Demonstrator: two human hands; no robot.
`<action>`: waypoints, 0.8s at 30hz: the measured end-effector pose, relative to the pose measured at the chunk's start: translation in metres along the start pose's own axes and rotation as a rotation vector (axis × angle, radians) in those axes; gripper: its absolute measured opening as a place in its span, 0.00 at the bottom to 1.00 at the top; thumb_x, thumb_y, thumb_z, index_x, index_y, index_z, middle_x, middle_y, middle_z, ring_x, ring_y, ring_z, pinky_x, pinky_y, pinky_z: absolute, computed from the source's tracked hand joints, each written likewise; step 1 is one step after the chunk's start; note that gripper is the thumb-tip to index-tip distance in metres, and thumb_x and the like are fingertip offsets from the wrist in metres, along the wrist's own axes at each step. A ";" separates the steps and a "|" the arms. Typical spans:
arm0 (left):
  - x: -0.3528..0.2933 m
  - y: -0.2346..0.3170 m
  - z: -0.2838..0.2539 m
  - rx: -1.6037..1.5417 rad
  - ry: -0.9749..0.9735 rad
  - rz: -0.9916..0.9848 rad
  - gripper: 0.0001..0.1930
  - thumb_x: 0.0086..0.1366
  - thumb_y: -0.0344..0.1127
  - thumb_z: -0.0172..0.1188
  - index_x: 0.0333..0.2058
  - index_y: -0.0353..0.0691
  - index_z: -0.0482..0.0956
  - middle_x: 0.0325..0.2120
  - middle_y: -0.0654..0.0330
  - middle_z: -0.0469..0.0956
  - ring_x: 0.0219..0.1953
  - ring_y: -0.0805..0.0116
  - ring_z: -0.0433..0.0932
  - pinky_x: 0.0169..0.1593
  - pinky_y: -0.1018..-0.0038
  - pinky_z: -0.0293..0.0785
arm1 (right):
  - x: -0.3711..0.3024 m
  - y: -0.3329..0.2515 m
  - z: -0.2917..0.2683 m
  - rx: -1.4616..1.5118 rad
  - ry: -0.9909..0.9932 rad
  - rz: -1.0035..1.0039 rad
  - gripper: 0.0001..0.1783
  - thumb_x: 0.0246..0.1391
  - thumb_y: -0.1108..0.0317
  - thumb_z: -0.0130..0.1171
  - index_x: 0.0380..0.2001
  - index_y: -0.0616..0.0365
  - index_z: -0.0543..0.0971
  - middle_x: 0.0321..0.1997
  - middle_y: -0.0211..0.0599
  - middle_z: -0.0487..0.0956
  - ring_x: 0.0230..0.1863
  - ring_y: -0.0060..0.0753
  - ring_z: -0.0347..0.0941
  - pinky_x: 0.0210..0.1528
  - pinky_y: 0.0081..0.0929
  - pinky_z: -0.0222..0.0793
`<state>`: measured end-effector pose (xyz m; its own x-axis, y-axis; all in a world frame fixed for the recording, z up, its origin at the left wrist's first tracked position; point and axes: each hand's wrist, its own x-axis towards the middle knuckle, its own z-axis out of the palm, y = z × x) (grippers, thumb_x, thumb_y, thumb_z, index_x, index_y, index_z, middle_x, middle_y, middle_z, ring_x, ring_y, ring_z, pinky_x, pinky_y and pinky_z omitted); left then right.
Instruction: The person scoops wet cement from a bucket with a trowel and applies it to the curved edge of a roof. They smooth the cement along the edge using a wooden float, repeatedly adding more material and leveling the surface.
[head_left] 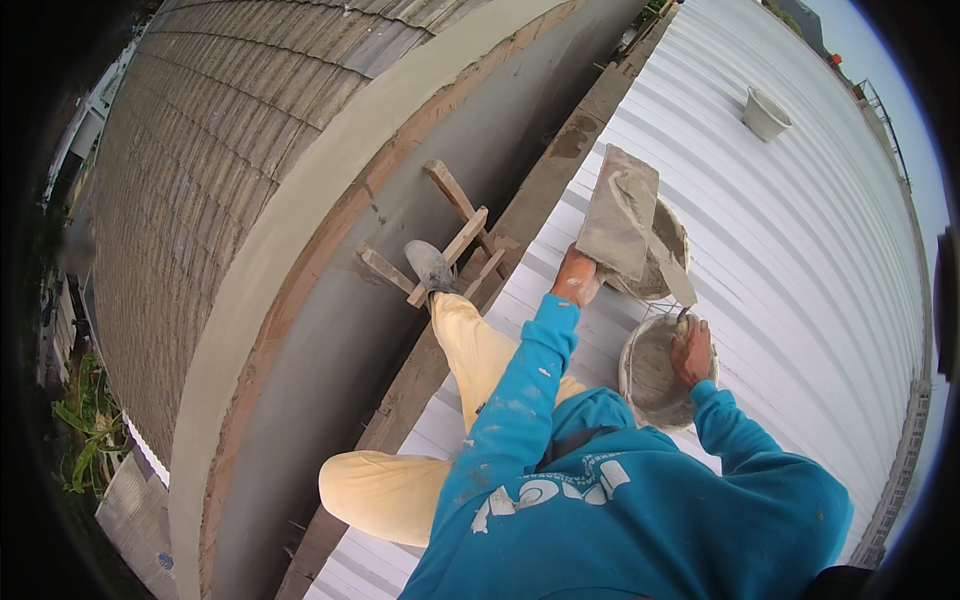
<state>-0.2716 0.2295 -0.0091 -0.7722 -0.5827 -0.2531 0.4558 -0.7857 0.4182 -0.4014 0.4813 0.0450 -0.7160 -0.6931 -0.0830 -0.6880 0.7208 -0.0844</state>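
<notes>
My left hand [577,277] is closed on a plasterer's hawk [609,222], a flat grey board held out at a slant. Wet mortar [634,200] lies in a streak along its right half. In my right hand [692,353] is a trowel [676,277]. Its mortar-coated blade points up and left, with the tip by the hawk's lower right edge. Below the hawk stands a bucket [679,236], partly hidden by the board. Nearer to me, under my right hand, is a second bucket [626,372] with grey mortar inside.
White corrugated metal roofing [780,270] lies under the buckets. A pale bucket [767,114] stands farther off. To the left, a deep gap runs beside a grey wall [330,330] with a tiled roof [210,180] beyond. My foot rests on a wooden bracket [462,236] across the gap.
</notes>
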 end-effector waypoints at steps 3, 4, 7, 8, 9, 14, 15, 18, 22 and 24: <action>-0.018 0.018 -0.002 -0.223 -0.010 -0.017 0.18 0.68 0.38 0.55 0.53 0.37 0.71 0.48 0.57 0.76 0.49 0.64 0.76 0.51 0.63 0.78 | 0.054 -0.014 -0.017 -0.057 -0.016 -0.085 0.23 0.42 0.64 0.67 0.42 0.57 0.72 0.37 0.52 0.79 0.40 0.58 0.75 0.43 0.48 0.70; -0.016 0.010 -0.021 0.016 -0.103 0.192 0.18 0.68 0.39 0.56 0.53 0.38 0.71 0.48 0.58 0.76 0.49 0.65 0.76 0.51 0.63 0.77 | 0.074 -0.026 -0.026 -0.119 -0.119 -0.095 0.25 0.39 0.60 0.70 0.40 0.58 0.73 0.33 0.51 0.80 0.37 0.56 0.77 0.39 0.48 0.71; -0.041 0.033 -0.005 -0.156 -0.131 0.026 0.23 0.69 0.39 0.54 0.60 0.40 0.64 0.56 0.56 0.69 0.56 0.62 0.73 0.56 0.60 0.75 | 0.115 -0.027 -0.035 -0.012 -0.296 -0.092 0.25 0.31 0.62 0.74 0.34 0.63 0.79 0.35 0.50 0.82 0.38 0.51 0.80 0.41 0.43 0.74; -0.041 0.030 -0.010 -0.143 -0.167 0.078 0.23 0.69 0.40 0.54 0.60 0.41 0.65 0.56 0.57 0.71 0.55 0.63 0.73 0.55 0.61 0.76 | 0.124 -0.024 -0.029 -0.087 -0.286 -0.116 0.25 0.31 0.63 0.74 0.35 0.64 0.80 0.35 0.51 0.82 0.39 0.52 0.79 0.42 0.42 0.74; -0.042 0.030 -0.012 -0.127 -0.203 0.134 0.23 0.69 0.41 0.55 0.59 0.42 0.66 0.55 0.58 0.72 0.55 0.64 0.74 0.55 0.62 0.76 | 0.132 -0.018 -0.023 -0.163 -0.268 -0.143 0.25 0.31 0.65 0.73 0.36 0.64 0.81 0.36 0.51 0.82 0.39 0.52 0.79 0.43 0.42 0.74; -0.073 0.055 -0.011 0.037 -0.099 0.247 0.21 0.68 0.40 0.56 0.57 0.41 0.69 0.53 0.59 0.73 0.53 0.64 0.75 0.53 0.60 0.75 | 0.152 -0.008 0.002 -0.348 -0.250 -0.223 0.33 0.35 0.59 0.68 0.46 0.67 0.76 0.45 0.56 0.78 0.49 0.58 0.74 0.53 0.47 0.70; -0.080 0.056 -0.010 0.228 -0.063 0.352 0.20 0.68 0.40 0.56 0.56 0.41 0.69 0.53 0.59 0.73 0.53 0.64 0.75 0.53 0.60 0.75 | 0.150 -0.017 -0.003 -0.498 -0.229 -0.272 0.33 0.41 0.57 0.68 0.49 0.67 0.75 0.48 0.55 0.78 0.50 0.55 0.74 0.53 0.45 0.70; -0.087 0.051 -0.015 0.457 -0.028 0.596 0.20 0.66 0.36 0.58 0.55 0.41 0.70 0.53 0.58 0.74 0.52 0.62 0.75 0.54 0.61 0.75 | 0.163 -0.042 0.005 0.094 -0.275 -0.358 0.29 0.53 0.57 0.60 0.54 0.65 0.73 0.55 0.51 0.75 0.55 0.47 0.73 0.57 0.40 0.68; -0.092 0.059 -0.014 -0.193 -0.031 0.376 0.18 0.69 0.45 0.54 0.51 0.42 0.75 0.47 0.57 0.79 0.47 0.61 0.79 0.46 0.55 0.79 | 0.102 -0.174 -0.023 1.405 -0.677 -0.135 0.21 0.65 0.63 0.45 0.55 0.63 0.72 0.56 0.45 0.74 0.53 0.45 0.73 0.57 0.41 0.68; -0.107 0.066 -0.017 0.130 0.003 0.578 0.18 0.69 0.44 0.53 0.52 0.42 0.74 0.47 0.56 0.78 0.48 0.62 0.79 0.48 0.56 0.79 | 0.107 -0.196 -0.012 1.844 -0.788 0.129 0.21 0.67 0.64 0.39 0.55 0.65 0.71 0.58 0.44 0.73 0.53 0.43 0.73 0.57 0.40 0.68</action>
<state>-0.1518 0.2364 0.0307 -0.4136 -0.9093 0.0454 0.7443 -0.3089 0.5921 -0.3445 0.2660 0.0646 -0.1900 -0.8664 -0.4618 0.6446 0.2447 -0.7243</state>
